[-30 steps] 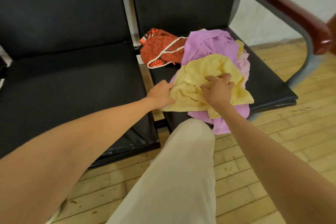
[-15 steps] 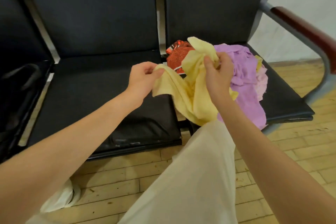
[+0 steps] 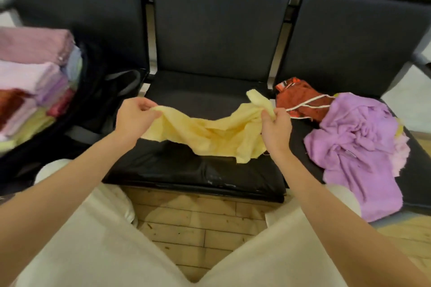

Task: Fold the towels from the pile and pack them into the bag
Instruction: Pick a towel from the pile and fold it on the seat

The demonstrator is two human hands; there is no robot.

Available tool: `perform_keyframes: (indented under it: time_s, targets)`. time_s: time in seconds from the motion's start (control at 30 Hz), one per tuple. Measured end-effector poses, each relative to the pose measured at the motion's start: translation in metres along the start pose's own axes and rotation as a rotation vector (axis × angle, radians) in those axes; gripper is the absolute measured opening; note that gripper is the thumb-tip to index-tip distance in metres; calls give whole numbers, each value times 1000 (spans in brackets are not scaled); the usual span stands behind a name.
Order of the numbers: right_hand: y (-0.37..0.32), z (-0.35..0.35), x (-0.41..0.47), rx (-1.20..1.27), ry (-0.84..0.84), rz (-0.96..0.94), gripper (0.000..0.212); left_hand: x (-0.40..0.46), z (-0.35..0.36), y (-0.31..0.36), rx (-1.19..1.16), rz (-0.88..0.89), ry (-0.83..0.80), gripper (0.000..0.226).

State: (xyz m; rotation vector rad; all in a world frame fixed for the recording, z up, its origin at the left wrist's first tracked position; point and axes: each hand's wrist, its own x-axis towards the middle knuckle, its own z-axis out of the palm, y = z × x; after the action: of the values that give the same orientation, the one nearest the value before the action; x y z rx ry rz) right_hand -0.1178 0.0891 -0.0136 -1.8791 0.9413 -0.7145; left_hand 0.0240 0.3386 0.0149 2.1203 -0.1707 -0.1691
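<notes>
Head view: bare black padded middle seat (image 3: 210, 170), glossy and creased toward its front edge, wood-plank floor (image 3: 198, 223) below. Above that seat, soft yellow towel (image 3: 205, 134) sagging, crumpled, between left hand (image 3: 134, 117) and right hand (image 3: 276, 129), each grip pinching an upper corner. Right of seat, rumpled purple towel (image 3: 354, 144) and orange towel (image 3: 300, 102). Left of seat, open black bag (image 3: 98, 100) with folded towels (image 3: 30, 77).

Middle seat (image 3: 210, 98) bare under yellow towel (image 3: 205, 135); bag (image 3: 98, 105) blocks left, towel pile (image 3: 349, 133) blocks right
</notes>
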Motion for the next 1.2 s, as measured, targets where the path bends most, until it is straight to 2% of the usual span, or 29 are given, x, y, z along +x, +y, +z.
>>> perform_keyframes:
  time_s: [0.1,0.17,0.27,0.37,0.43,0.53,0.6,0.73,0.87,1.1,1.2]
  targets:
    - [19,13,-9,-72,-65,126,26,1,-4,-33,163,-104,-117,12]
    - [32,19,-13,-87,-87,192,25,-1,0,-49,235,-106,-203,12]
    - [50,24,-15,-172,-80,253,22,2,14,-61,378,14,-273,16]
    - [55,23,-21,-378,-114,293,19,7,35,-64,525,179,-380,23]
    - [58,22,-27,-545,-100,186,34,11,51,-66,664,367,-438,27]
    - [64,23,-34,-708,-86,-97,51,17,73,-65,838,609,-504,30]
    - [71,24,-32,-735,-145,-167,56,23,87,-64,849,669,-541,33]
    - [76,25,-28,-639,-246,-136,58,32,113,-66,883,712,-611,36]
    - [75,23,-26,-589,-219,-80,48,38,129,-67,906,726,-644,33]
    - [80,4,-35,-691,-312,-153,26,43,138,-75,900,704,-636,21]
    - [82,3,-41,-707,-351,-114,17,39,137,-66,708,661,-536,18]
